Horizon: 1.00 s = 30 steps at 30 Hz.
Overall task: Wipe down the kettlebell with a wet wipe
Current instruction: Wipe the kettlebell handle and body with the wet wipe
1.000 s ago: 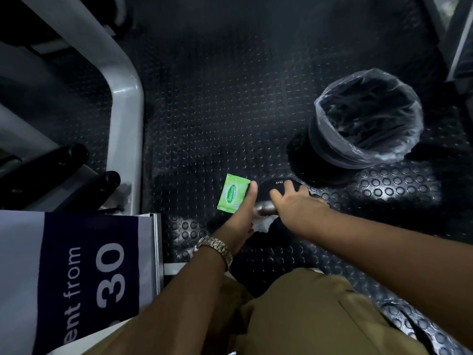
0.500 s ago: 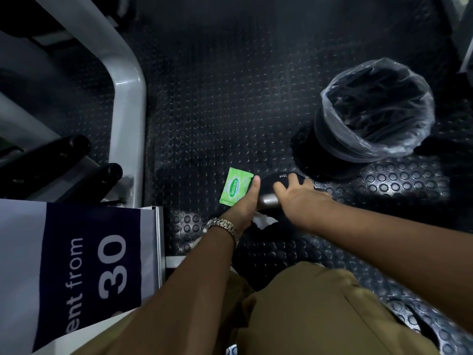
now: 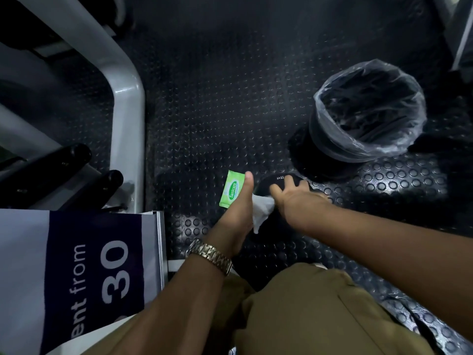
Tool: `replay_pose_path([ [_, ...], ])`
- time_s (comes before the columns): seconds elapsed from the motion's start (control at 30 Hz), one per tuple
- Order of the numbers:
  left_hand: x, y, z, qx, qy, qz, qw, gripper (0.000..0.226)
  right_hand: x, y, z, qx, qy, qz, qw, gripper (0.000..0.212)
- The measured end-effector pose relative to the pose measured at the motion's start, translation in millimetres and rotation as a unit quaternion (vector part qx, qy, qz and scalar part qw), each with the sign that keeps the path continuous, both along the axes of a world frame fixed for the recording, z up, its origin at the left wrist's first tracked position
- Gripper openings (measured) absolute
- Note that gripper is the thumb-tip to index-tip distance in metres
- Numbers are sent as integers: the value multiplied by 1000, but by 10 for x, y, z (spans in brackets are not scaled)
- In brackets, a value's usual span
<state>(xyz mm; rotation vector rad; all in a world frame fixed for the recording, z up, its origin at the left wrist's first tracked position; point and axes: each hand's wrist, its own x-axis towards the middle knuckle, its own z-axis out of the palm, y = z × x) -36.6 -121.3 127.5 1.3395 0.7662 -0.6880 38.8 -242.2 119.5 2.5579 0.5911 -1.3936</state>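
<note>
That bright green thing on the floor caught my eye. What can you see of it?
The green packet is a small flat sachet, seemingly plastic film, printed with a white oval and the word Sanicare. It lies on the dark studded floor, beside the left hand, whose thumb reaches its upper right corner; contact cannot be told.

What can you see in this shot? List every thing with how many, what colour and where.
kettlebell: one, black, on the floor under both hands
wet wipe: one, white, between the hands
packet: one, green, flat on the floor by the left thumb
bin: one, dark with a clear liner, far right
floor: black studded rubber
frame: one, grey metal tube, left
bars: two, black, left of the frame
sign: one, navy and white, reads 30, near left
watch: one, metal, left wrist
trousers: olive, bottom
left hand: holds the wet wipe
right hand: fingers spread on the kettlebell
</note>
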Motion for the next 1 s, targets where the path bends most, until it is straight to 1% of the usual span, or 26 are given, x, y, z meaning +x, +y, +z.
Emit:
replay_pose_path([
  [0.07, 34, -59, -71, 11, 2, -6, 1000, 81, 1, 25, 10, -2, 5, -5, 1000, 88],
  [0.1, 46, -63, -135, 17, 14, 19, 1000, 79, -2, 26, 4, 0, 1, -4, 1000, 88],
  [0.13, 45, -51, -210, 22, 26, 44, 998, 81, -5, 16, -3, 2, -4, -2, 1000, 87],
  [0.17, 32, -33, -299, 15, 39, 62, 997, 89, -9, 4, -13, 3, -7, 2, 1000, 85],
  [0.23, -3, 16, -503, 2, 63, 78, 995, 100, -17, -19, -37, 12, -10, 11, 1000, 79],
  [0.4, -10, 95, -813, -14, 90, 91, 992, 117, -16, -25, -44, 11, -17, 19, 1000, 82],
  [0.53, -36, 118, -687, -7, 69, 84, 994, 108, -9, -19, -30, 13, -18, 19, 1000, 80],
  [0.67, -81, 133, -332, -30, 20, 56, 998, 80, -12, -22, -1, 14, -17, 17, 1000, 80],
  [0.7, -101, 160, -304, -32, 2, 53, 998, 80, -15, -20, 1, 12, -19, 15, 1000, 81],
  [0.77, -142, 195, -265, -46, -31, 55, 997, 88, -27, -20, -6, 11, -23, 13, 1000, 82],
  [0.8, -152, 192, -260, -53, -35, 58, 996, 90, -28, -19, -14, 10, -24, 12, 1000, 82],
  [0.87, -156, 161, -293, -38, -48, 57, 996, 88, -31, -19, -22, 12, -26, 13, 1000, 84],
  [0.9, -140, 147, -348, -29, -45, 61, 997, 84, -32, -18, -26, 11, -27, 13, 999, 85],
  [0.93, -110, 129, -376, -27, -33, 77, 996, 86, -31, -13, -26, 11, -28, 14, 999, 86],
  [1.0, -51, 108, -475, -18, 5, 96, 995, 101, -25, -12, -30, 10, -28, 15, 999, 84],
])
